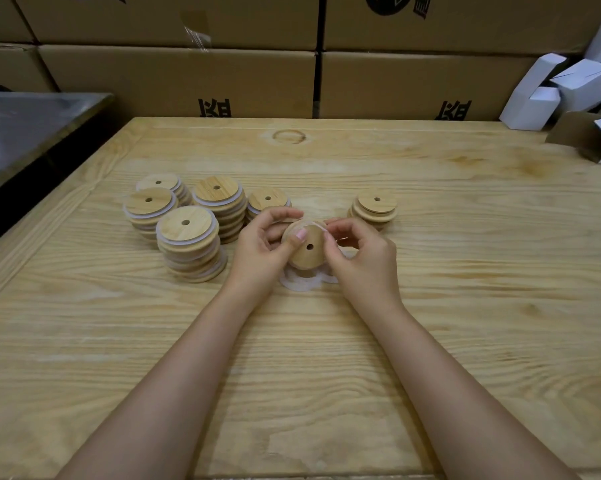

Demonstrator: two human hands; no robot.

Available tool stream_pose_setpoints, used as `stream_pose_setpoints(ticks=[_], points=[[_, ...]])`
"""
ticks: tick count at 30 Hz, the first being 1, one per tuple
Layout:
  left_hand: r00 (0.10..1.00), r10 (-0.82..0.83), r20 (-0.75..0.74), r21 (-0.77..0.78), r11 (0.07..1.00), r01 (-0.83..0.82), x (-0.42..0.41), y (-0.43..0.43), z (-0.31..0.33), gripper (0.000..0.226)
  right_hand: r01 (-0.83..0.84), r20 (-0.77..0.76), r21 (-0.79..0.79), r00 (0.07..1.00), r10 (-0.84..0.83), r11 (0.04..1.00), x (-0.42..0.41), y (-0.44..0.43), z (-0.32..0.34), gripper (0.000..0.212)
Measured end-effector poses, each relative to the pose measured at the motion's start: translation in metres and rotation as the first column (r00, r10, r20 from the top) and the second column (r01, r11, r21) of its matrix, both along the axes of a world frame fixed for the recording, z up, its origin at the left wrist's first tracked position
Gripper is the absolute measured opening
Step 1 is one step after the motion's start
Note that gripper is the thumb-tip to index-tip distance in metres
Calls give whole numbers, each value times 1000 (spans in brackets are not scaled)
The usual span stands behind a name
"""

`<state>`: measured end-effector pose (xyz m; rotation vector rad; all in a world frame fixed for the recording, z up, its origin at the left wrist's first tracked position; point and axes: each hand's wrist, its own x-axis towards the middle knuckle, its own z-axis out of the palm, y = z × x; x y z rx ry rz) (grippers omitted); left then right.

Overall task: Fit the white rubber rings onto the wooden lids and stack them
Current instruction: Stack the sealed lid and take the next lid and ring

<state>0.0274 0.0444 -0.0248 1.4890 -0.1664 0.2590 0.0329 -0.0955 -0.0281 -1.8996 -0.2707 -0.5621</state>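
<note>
My left hand (262, 249) grips a round wooden lid (307, 249) with a centre hole, thumb pressed on its face, tilted toward me above the table. My right hand (359, 252) pinches a thin white rubber ring (314, 225) stretched over the lid's upper edge. Loose white rings (300, 282) lie on the table just beneath the lid. To the left stand several stacks of lids with white rings fitted (190, 242), (219, 206), (150, 211). A short stack of bare wooden lids (375, 207) stands behind my right hand.
The wooden table (326, 358) spreads wide toward me. Cardboard cartons (188, 77) wall off its far edge. White folded boxes (569, 88) pile up at the back right, and a grey metal surface (25, 129) adjoins the table's left side.
</note>
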Motion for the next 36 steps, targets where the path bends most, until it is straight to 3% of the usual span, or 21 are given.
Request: stream_pose_setpoints(ticks=[8, 14, 21, 27, 31, 36], points=[[999, -39, 38, 98, 995, 35, 3, -1, -1, 29, 36, -72, 194, 997, -22, 980, 0, 3, 0, 17], [997, -32, 75, 125, 992, 22, 4, -1, -5, 37, -33, -105, 266, 993, 63, 964, 2, 3, 1, 22], [995, -91, 42, 70, 994, 88, 2, 1, -2, 29, -103, -23, 136, 994, 107, 985, 2, -3, 4, 16], [999, -43, 29, 178, 983, 37, 1, -4, -1, 19, -118, -21, 117, 992, 122, 986, 2, -4, 6, 17], [999, -34, 30, 127, 992, 30, 1, -4, -1, 15, -93, -20, 54, 995, 94, 994, 1, -3, 5, 14], [997, -44, 62, 119, 992, 36, 2, -4, -3, 18, -18, 90, 26, 996, 16, 1000, 1, -1, 1, 7]])
